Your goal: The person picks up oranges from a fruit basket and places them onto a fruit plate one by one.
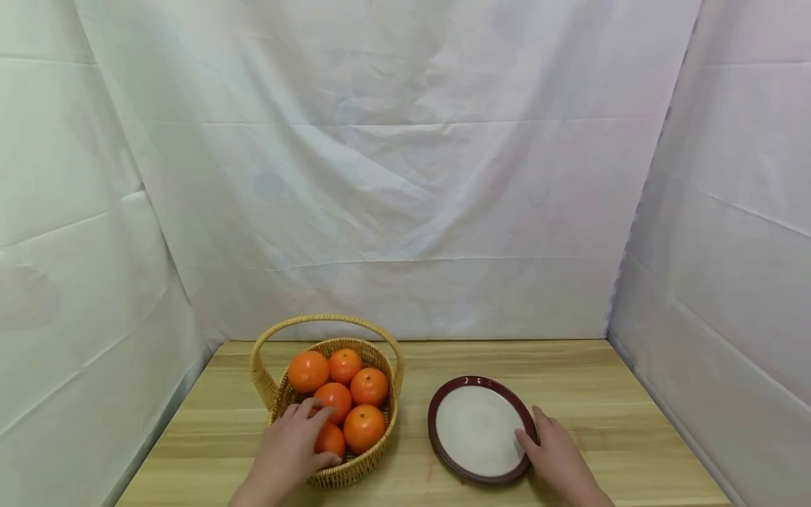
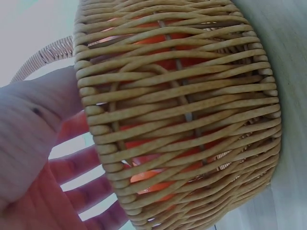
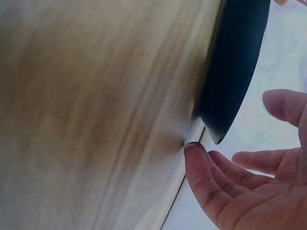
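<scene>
My left hand (image 1: 293, 440) reaches over the near-left rim of a wicker basket (image 1: 345, 477). Its spread fingers and thumb lie around the nearest orange (image 1: 329, 441), which is partly covered by the hand. In the left wrist view, the basket's woven side (image 2: 182, 105) hides the fingertips, and orange skin shows through the gaps. On the right, my right hand (image 1: 557, 451) is at the edge of a white plate (image 1: 479, 431) with a dark red rim, its thumb overlapping that rim. The right wrist view shows those fingers spread at the plate's dark underside (image 3: 235, 72).
Several more oranges (image 1: 369, 387) fill the basket, whose tall handle (image 1: 328, 318) arches over the far side. Basket and plate stand apart on a wood-grain table (image 1: 608, 394). White cloth (image 1: 405, 197) hangs behind and along both sides.
</scene>
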A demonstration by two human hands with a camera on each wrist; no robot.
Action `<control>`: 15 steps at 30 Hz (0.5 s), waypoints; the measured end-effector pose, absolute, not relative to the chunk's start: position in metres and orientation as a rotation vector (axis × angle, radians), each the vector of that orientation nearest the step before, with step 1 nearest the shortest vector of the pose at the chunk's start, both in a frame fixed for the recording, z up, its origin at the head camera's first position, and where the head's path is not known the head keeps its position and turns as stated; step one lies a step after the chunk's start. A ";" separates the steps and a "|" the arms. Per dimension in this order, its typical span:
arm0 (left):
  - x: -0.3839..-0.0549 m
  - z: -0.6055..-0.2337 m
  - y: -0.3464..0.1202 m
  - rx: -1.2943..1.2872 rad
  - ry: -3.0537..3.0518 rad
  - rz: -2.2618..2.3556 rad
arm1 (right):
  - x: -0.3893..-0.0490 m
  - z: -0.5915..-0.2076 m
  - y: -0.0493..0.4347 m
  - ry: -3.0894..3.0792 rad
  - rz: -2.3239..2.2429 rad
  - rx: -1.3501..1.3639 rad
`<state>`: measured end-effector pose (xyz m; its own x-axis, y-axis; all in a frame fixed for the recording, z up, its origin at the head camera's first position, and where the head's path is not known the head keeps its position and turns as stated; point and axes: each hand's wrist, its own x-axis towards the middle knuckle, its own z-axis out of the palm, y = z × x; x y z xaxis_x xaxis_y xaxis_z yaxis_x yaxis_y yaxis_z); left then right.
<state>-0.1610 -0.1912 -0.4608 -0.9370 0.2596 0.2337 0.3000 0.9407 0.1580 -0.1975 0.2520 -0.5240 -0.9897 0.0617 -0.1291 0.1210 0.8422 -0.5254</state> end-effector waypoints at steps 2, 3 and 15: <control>-0.161 -0.461 -0.192 -0.424 -2.895 -0.288 | -0.199 -0.525 0.252 2.917 -0.858 0.146; -0.161 -0.462 -0.192 -0.425 -2.901 -0.295 | -0.199 -0.526 0.252 2.920 -0.874 0.140; -0.162 -0.460 -0.198 -0.508 -2.925 -0.423 | -0.203 -0.535 0.257 2.825 -1.074 0.148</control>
<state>-0.1618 -0.1976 -0.4596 -0.9327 0.3088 0.1862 0.3489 0.9033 0.2498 -0.2033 0.2566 -0.5353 -0.9885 0.0499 -0.1425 0.1320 0.7442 -0.6548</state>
